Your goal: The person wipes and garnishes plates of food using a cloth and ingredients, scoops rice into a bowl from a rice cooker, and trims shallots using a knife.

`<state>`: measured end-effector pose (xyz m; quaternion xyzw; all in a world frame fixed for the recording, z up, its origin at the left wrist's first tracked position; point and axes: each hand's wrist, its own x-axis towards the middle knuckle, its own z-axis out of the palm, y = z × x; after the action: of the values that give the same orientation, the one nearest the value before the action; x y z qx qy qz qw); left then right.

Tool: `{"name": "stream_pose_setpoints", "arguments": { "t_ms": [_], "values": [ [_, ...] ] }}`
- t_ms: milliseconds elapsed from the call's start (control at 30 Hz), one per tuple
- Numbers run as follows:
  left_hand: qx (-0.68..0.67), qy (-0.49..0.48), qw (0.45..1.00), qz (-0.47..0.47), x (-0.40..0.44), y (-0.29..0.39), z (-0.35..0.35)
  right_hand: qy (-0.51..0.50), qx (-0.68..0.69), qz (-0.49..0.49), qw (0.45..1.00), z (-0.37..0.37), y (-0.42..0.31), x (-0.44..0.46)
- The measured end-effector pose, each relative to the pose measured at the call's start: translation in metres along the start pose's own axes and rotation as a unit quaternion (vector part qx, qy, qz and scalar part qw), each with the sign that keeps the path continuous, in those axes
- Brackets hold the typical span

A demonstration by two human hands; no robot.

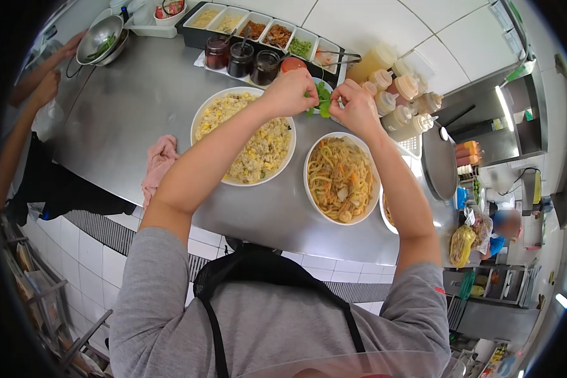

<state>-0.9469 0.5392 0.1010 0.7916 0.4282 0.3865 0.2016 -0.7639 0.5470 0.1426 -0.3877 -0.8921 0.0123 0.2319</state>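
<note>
Both my hands are raised over the back of the steel counter, pinching at a sprig of green leafy herb, likely cilantro. My left hand is closed at its left side, and my right hand is closed at its right side. Under my left forearm stands a white bowl of fried rice. A white bowl of noodles sits nearer me, left of my right forearm. Part of a third bowl shows beside that forearm, mostly hidden. Behind the herb is a small dish, partly covered.
Topping containers line the back, with dark sauce jars before them. Squeeze bottles crowd the back right. A pink cloth lies at left. Another person's hand is near metal bowls.
</note>
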Motion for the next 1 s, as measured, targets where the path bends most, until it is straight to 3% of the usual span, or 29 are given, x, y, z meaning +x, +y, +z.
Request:
{"name": "stream_pose_setpoints", "arguments": {
  "t_ms": [67,133,300,400,467,567,700,833,1000],
  "values": [
    [-0.012,0.030,0.999,-0.012,0.001,0.001,0.001,0.019,0.031,0.016,0.999,0.005,0.005,0.000],
    [0.023,0.036,0.999,-0.014,0.001,0.001,0.000,0.098,0.124,0.094,0.983,0.012,0.018,-0.002],
    [0.090,0.039,0.995,-0.010,0.018,-0.001,0.007,0.054,0.233,0.200,0.950,-0.008,0.031,-0.023],
    [0.167,-0.004,0.986,-0.011,0.048,-0.006,0.024,0.064,0.281,0.252,0.924,-0.025,0.019,-0.046],
    [0.221,-0.057,0.972,-0.060,0.071,-0.014,0.051,0.083,0.290,0.274,0.913,-0.034,0.016,-0.061],
    [0.250,-0.080,0.965,-0.023,0.081,-0.033,0.077,0.138,0.309,0.272,0.901,-0.042,0.029,-0.098],
    [0.248,-0.041,0.968,0.022,0.063,-0.019,0.073,0.159,0.150,0.410,0.886,-0.087,0.053,-0.178],
    [0.174,0.016,0.984,0.016,0.026,0.008,0.039,0.159,-0.030,0.435,0.886,-0.099,0.110,-0.274],
    [0.103,0.084,0.991,0.003,-0.032,0.025,-0.001,0.118,-0.100,0.457,0.876,-0.088,0.132,-0.321]
  ]
}}
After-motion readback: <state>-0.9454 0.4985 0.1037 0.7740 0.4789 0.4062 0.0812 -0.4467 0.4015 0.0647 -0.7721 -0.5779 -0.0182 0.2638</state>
